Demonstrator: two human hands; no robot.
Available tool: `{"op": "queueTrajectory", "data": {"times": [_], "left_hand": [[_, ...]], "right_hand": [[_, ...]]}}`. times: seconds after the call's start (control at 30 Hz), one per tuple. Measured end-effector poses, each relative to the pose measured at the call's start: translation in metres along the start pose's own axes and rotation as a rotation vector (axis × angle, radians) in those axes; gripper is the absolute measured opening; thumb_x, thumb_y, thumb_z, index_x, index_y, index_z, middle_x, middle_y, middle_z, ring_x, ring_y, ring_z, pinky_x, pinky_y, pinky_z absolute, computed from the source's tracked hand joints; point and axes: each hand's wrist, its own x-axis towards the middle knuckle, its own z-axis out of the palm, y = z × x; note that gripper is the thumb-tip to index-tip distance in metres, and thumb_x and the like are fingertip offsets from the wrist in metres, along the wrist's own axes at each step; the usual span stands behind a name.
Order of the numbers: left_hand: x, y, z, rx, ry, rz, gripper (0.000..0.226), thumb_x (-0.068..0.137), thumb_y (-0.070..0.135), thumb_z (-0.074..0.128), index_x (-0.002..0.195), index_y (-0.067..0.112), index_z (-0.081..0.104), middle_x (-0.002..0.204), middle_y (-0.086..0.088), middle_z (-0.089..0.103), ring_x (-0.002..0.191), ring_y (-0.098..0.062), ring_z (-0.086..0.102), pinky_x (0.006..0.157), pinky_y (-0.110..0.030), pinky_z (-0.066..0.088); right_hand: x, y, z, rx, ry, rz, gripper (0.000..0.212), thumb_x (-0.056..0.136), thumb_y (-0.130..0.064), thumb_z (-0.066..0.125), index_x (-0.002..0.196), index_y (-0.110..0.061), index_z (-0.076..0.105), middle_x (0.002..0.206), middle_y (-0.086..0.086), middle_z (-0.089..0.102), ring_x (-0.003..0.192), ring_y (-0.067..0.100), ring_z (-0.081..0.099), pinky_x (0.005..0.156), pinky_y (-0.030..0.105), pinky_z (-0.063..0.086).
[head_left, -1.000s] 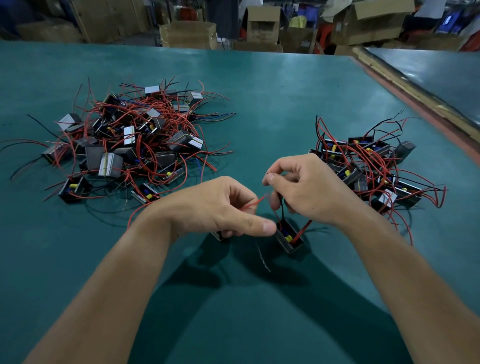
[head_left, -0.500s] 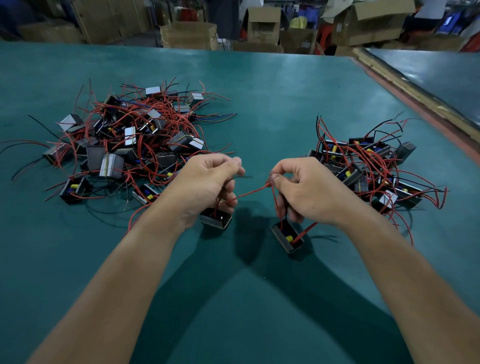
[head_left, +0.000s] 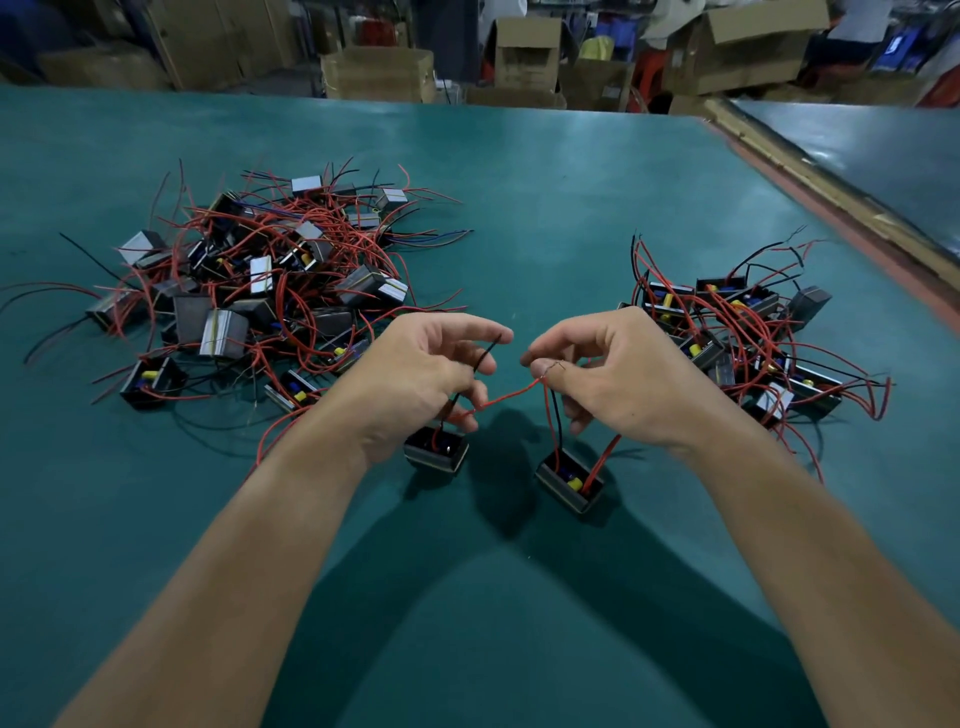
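Two small black boxes with wire leads hang just above the green table (head_left: 519, 623). My left hand (head_left: 421, 379) holds the black and red wires of the left box (head_left: 436, 451), a black wire tip sticking up between its fingers. My right hand (head_left: 618, 374) pinches the bare twisted wire ends at its thumb and forefinger, above the right box (head_left: 570, 480). A red wire (head_left: 506, 399) runs taut between the two hands. A black lead and a red lead drop from my right hand to the right box.
A big tangle of black boxes with red and black wires (head_left: 249, 291) lies at the left. A smaller pile of the same boxes (head_left: 737, 343) lies at the right. Cardboard cartons (head_left: 376, 75) stand beyond the table's far edge. A second table (head_left: 883, 156) adjoins at the right.
Both hands have risen and drawn apart, lifting the two boxes off the table. The red wire between them is now stretched out and the left box is in plain sight.
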Motion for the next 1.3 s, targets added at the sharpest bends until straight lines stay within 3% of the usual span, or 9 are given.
{"op": "queueTrajectory", "data": {"times": [0.13, 0.3, 0.57, 0.67, 0.77, 0.93, 1.1, 1.3], "left_hand": [[-0.001, 0.003, 0.005, -0.001, 0.007, -0.018, 0.037, 0.088, -0.016, 0.042, 0.097, 0.008, 0.069, 0.075, -0.003, 0.052, 0.052, -0.011, 0.056, 0.047, -0.024, 0.05], [-0.003, 0.003, 0.008, -0.017, 0.0, 0.018, 0.019, 0.099, 0.009, 0.052, 0.087, 0.011, 0.067, 0.066, 0.001, 0.058, 0.051, -0.013, 0.056, 0.046, -0.025, 0.05], [-0.003, 0.003, 0.008, 0.0, -0.038, 0.061, 0.004, 0.092, 0.008, 0.063, 0.089, 0.009, 0.067, 0.063, 0.001, 0.06, 0.052, -0.012, 0.055, 0.049, -0.023, 0.052], [-0.003, 0.001, 0.006, 0.046, -0.049, 0.088, 0.009, 0.086, 0.003, 0.069, 0.093, 0.008, 0.068, 0.064, -0.006, 0.058, 0.053, -0.011, 0.052, 0.049, -0.021, 0.049], [-0.004, 0.002, 0.006, 0.051, -0.055, 0.093, 0.014, 0.081, 0.006, 0.073, 0.094, 0.008, 0.068, 0.061, 0.002, 0.061, 0.049, -0.009, 0.05, 0.047, -0.018, 0.043], [-0.004, 0.002, 0.01, 0.012, -0.072, 0.074, 0.039, 0.061, 0.032, 0.079, 0.091, 0.013, 0.064, 0.061, 0.004, 0.06, 0.05, -0.011, 0.043, 0.049, -0.022, 0.036], [-0.003, 0.0, 0.011, 0.012, -0.049, 0.093, 0.016, 0.075, 0.012, 0.079, 0.08, 0.013, 0.064, 0.057, 0.001, 0.043, 0.051, -0.012, 0.036, 0.048, -0.023, 0.037], [-0.006, 0.003, 0.012, 0.026, -0.084, 0.102, 0.006, 0.078, 0.012, 0.076, 0.073, 0.014, 0.075, 0.062, -0.013, 0.047, 0.052, -0.017, 0.037, 0.047, -0.024, 0.032]], "right_hand": [[0.0, -0.001, 0.001, 0.113, -0.005, 0.023, 0.018, 0.091, -0.003, 0.067, 0.077, -0.013, 0.069, 0.055, 0.002, 0.056, 0.044, 0.01, 0.059, 0.045, 0.026, 0.055], [0.001, -0.001, 0.0, 0.303, -0.049, 0.085, 0.017, 0.092, -0.001, 0.064, 0.078, -0.009, 0.069, 0.054, 0.0, 0.062, 0.047, 0.013, 0.063, 0.048, 0.024, 0.055], [0.0, -0.002, -0.005, 0.346, -0.119, 0.114, 0.014, 0.091, -0.004, 0.066, 0.08, -0.009, 0.072, 0.054, 0.003, 0.062, 0.046, 0.009, 0.059, 0.048, 0.022, 0.054], [0.0, -0.002, -0.003, 0.318, -0.113, 0.111, 0.013, 0.092, -0.004, 0.064, 0.081, -0.007, 0.07, 0.054, 0.004, 0.063, 0.045, 0.009, 0.059, 0.048, 0.022, 0.053], [0.0, -0.001, -0.003, 0.302, -0.099, 0.109, 0.013, 0.093, -0.003, 0.064, 0.082, -0.006, 0.069, 0.054, 0.004, 0.064, 0.044, 0.011, 0.06, 0.049, 0.023, 0.056], [0.0, -0.001, -0.004, 0.264, -0.106, 0.093, 0.014, 0.093, -0.001, 0.064, 0.082, -0.008, 0.068, 0.055, 0.003, 0.066, 0.047, 0.012, 0.062, 0.051, 0.024, 0.057], [0.001, 0.0, -0.005, 0.186, -0.095, 0.046, 0.015, 0.092, -0.002, 0.065, 0.081, -0.012, 0.069, 0.057, -0.002, 0.066, 0.049, 0.01, 0.062, 0.051, 0.024, 0.056], [-0.001, 0.0, -0.011, 0.103, -0.157, 0.005, 0.014, 0.094, 0.0, 0.063, 0.089, -0.01, 0.071, 0.062, -0.005, 0.066, 0.052, 0.01, 0.061, 0.054, 0.022, 0.055]]}}
